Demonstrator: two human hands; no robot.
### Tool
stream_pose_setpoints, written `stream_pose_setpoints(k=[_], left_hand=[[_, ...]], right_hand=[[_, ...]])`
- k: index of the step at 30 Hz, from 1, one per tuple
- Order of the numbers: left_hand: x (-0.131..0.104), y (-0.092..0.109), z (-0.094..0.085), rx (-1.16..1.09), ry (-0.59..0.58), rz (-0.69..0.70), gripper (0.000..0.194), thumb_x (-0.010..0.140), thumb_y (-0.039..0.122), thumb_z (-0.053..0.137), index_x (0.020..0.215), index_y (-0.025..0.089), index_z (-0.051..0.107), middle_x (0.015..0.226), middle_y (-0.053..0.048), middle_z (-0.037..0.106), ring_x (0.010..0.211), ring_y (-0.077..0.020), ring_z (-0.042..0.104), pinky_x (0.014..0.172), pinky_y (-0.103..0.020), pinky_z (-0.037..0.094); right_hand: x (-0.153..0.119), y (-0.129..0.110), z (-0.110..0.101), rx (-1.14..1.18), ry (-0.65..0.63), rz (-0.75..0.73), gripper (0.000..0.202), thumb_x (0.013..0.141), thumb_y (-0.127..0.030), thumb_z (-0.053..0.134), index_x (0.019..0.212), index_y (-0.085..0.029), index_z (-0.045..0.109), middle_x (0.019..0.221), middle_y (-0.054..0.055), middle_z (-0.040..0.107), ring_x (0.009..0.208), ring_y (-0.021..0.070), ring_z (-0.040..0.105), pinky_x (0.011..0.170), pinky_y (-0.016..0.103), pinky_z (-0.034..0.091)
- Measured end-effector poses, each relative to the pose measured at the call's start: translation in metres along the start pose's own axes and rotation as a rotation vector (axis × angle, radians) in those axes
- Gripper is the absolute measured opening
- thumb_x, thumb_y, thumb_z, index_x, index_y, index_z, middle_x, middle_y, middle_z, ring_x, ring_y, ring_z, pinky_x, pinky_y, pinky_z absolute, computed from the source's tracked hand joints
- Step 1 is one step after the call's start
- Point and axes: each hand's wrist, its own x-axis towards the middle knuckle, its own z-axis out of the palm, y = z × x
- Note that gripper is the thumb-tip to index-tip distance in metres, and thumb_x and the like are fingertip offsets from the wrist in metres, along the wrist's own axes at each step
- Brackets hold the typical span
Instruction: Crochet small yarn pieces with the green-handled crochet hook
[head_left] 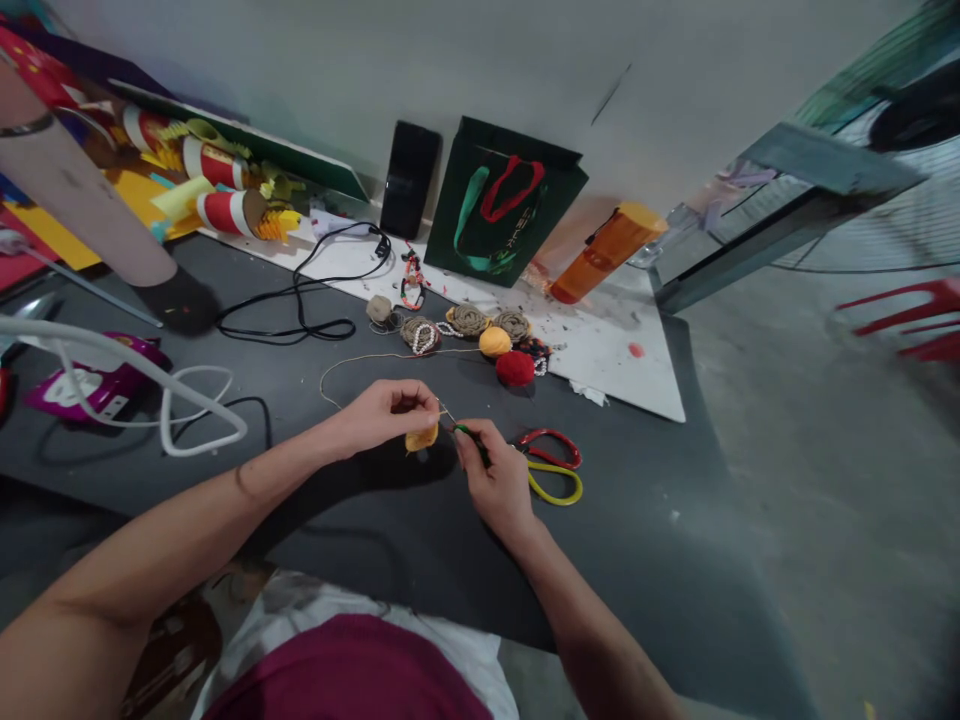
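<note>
Pinched between the fingers of my left hand [390, 410] is a small yellow crochet piece [421, 438], which hangs below the fingertips. My right hand [496, 475] grips a crochet hook [463, 429] with a green handle; its thin metal tip reaches to the left fingertips. A thin strand of yarn [375, 357] loops over the table from near the left wrist to a yellow yarn ball [495, 342]. Beside that ball lies a red yarn ball [515, 369]. Scissors [555, 483] with one red and one yellow handle lie just right of my right hand.
A dark green paper bag [499, 205], a black phone [410, 180] and an orange cylinder [609, 252] stand along the wall. Brown crocheted pieces [469, 320] lie before the bag. At left are a black cable [300, 290], a purple device [105, 380] and a white tube [202, 405].
</note>
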Motion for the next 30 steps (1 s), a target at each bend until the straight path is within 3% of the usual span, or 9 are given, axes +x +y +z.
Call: stream_pose_setpoints(k=[3, 7, 10, 14, 22, 30], left_hand=[[0.0, -0.001, -0.003, -0.148, 0.067, -0.033, 0.021, 0.069, 0.031, 0.075, 0.073, 0.015, 0.061, 0.067, 0.002, 0.058, 0.063, -0.0102, 0.052, 0.062, -0.024, 0.041], [-0.001, 0.0, -0.004, -0.289, -0.006, -0.128, 0.024, 0.068, 0.034, 0.076, 0.074, 0.016, 0.062, 0.068, 0.001, 0.06, 0.062, -0.011, 0.053, 0.06, -0.025, 0.04], [-0.001, 0.0, -0.003, -0.248, -0.042, -0.117, 0.023, 0.069, 0.032, 0.077, 0.072, 0.015, 0.062, 0.066, 0.002, 0.06, 0.062, -0.0106, 0.053, 0.062, -0.025, 0.04], [-0.001, -0.001, 0.001, -0.187, -0.096, -0.098, 0.022, 0.072, 0.033, 0.075, 0.072, 0.015, 0.061, 0.063, 0.003, 0.057, 0.061, -0.01, 0.051, 0.064, -0.026, 0.04], [-0.001, -0.003, 0.006, 0.098, -0.086, 0.016, 0.021, 0.076, 0.033, 0.07, 0.077, 0.015, 0.06, 0.068, 0.002, 0.059, 0.063, -0.0105, 0.053, 0.062, -0.025, 0.042], [-0.003, -0.005, 0.006, 0.232, -0.134, 0.087, 0.019, 0.079, 0.033, 0.065, 0.078, 0.015, 0.06, 0.07, -0.001, 0.062, 0.064, -0.0111, 0.055, 0.063, -0.024, 0.044]], right_hand=[[0.0, 0.006, -0.002, -0.125, 0.02, -0.102, 0.018, 0.096, -0.027, 0.046, 0.095, -0.021, 0.063, 0.08, 0.004, 0.07, 0.066, 0.0156, 0.065, 0.063, 0.025, 0.049], [0.002, 0.008, -0.003, -0.114, 0.108, -0.086, 0.016, 0.095, -0.026, 0.048, 0.093, -0.021, 0.063, 0.083, 0.005, 0.07, 0.075, 0.0178, 0.066, 0.069, 0.027, 0.051], [0.004, 0.002, -0.003, 0.037, 0.175, 0.06, 0.011, 0.09, -0.029, 0.056, 0.092, -0.02, 0.062, 0.075, 0.001, 0.065, 0.065, 0.0151, 0.061, 0.063, 0.026, 0.049], [0.006, -0.009, -0.006, 0.239, 0.099, 0.217, 0.022, 0.083, -0.033, 0.065, 0.1, -0.02, 0.065, 0.06, -0.006, 0.051, 0.051, 0.0112, 0.045, 0.053, 0.024, 0.04], [0.008, -0.015, -0.005, 0.377, -0.004, 0.316, 0.023, 0.08, -0.042, 0.067, 0.086, -0.02, 0.067, 0.074, 0.002, 0.066, 0.065, 0.0146, 0.055, 0.062, 0.026, 0.044], [0.01, -0.012, -0.004, 0.532, -0.044, 0.387, 0.03, 0.076, -0.046, 0.073, 0.072, -0.02, 0.059, 0.059, -0.005, 0.047, 0.051, 0.0088, 0.037, 0.05, 0.023, 0.033]])
